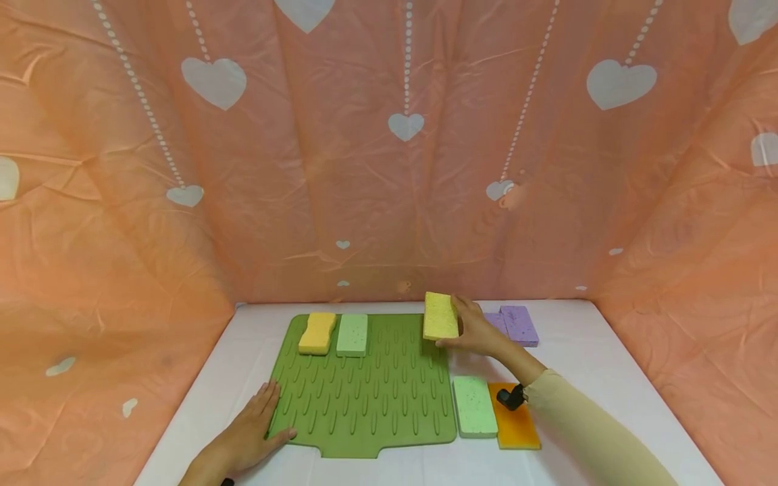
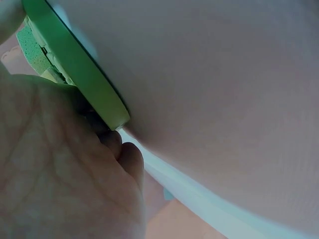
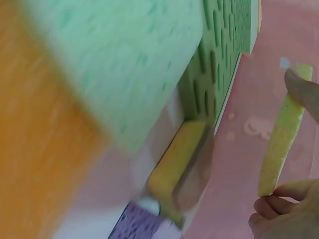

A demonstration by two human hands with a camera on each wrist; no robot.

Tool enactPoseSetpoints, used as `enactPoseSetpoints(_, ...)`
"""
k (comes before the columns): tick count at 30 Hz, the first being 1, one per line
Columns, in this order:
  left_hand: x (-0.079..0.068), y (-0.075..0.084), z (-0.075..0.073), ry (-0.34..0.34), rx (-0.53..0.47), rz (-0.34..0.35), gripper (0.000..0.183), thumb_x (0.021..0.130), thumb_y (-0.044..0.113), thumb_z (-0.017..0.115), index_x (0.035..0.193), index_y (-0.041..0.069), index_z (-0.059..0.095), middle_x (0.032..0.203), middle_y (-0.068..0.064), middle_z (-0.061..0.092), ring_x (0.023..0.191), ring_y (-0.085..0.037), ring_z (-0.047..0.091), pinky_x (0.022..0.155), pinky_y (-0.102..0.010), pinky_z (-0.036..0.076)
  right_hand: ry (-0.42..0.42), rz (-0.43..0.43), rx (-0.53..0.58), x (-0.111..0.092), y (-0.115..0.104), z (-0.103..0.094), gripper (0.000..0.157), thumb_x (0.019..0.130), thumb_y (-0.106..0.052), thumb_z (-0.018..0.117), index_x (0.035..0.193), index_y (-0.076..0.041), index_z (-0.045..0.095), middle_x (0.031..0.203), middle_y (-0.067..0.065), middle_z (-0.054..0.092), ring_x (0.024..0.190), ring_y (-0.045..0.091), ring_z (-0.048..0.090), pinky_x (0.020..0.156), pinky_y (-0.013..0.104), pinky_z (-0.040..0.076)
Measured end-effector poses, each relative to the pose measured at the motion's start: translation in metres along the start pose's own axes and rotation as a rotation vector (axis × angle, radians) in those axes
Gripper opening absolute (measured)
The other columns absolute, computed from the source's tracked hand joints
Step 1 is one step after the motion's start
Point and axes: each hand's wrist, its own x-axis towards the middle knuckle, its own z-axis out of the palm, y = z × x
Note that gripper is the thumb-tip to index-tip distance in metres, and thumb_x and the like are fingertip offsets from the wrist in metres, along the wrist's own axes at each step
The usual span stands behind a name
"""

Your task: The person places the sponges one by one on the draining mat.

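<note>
My right hand (image 1: 477, 329) pinches a yellow sponge (image 1: 440, 316) between thumb and fingertips, above the far right corner of the green ridged mat (image 1: 358, 405). In the right wrist view the same yellow sponge (image 3: 283, 142) is seen edge-on, gripped at both ends. My left hand (image 1: 246, 428) rests at the mat's left edge, fingers extended and thumb by the near corner. On the mat's far left lie a wavy-sided orange-yellow sponge (image 1: 317, 333) and, beside it, a pale green sponge (image 1: 352, 335).
Right of the mat lie another pale green sponge (image 1: 475, 407) and an orange sponge (image 1: 518, 418), side by side. Farther back are purple sponges (image 1: 519, 326), partly behind my right hand. Another yellow piece (image 3: 177, 162) shows near the mat in the right wrist view. A pink curtain (image 1: 365, 202) encloses the white table (image 1: 213, 364).
</note>
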Motion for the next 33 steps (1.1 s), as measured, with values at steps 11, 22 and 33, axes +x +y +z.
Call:
enactPoseSetpoints(11, 0.0, -0.002, 0.002, 0.003, -0.002, -0.004, 0.106, 0.101, 0.057, 0.068, 0.163, -0.016, 0.022, 0.172, -0.036, 0.017, 0.16, -0.055, 0.012, 0.127, -0.068, 0.018, -0.031, -0.017, 0.011, 0.021, -0.034, 0.023, 0.121, 0.085, -0.04, 0.094, 0.166, 0.012, 0.02, 0.171, 0.035, 0.021, 0.157, 0.055, 0.022, 0.119, 0.071, 0.035)
enactPoseSetpoints(22, -0.001, -0.004, 0.003, 0.01, -0.006, -0.003, 0.107, 0.101, 0.059, 0.068, 0.164, -0.014, 0.022, 0.173, -0.035, 0.016, 0.16, -0.054, 0.011, 0.126, -0.07, 0.018, -0.032, -0.026, 0.029, 0.041, -0.048, 0.052, 0.122, 0.081, -0.034, 0.097, 0.163, 0.015, 0.022, 0.169, 0.038, 0.024, 0.157, 0.053, 0.025, 0.124, 0.066, 0.033)
enactPoseSetpoints(33, 0.0, -0.002, 0.001, 0.003, -0.019, -0.002, 0.107, 0.101, 0.057, 0.069, 0.163, -0.016, 0.021, 0.172, -0.036, 0.017, 0.16, -0.056, 0.012, 0.125, -0.071, 0.02, -0.122, -0.013, 0.01, 0.052, -0.057, 0.069, 0.122, 0.084, -0.039, 0.094, 0.164, 0.016, 0.02, 0.17, 0.036, 0.024, 0.158, 0.052, 0.025, 0.124, 0.062, 0.033)
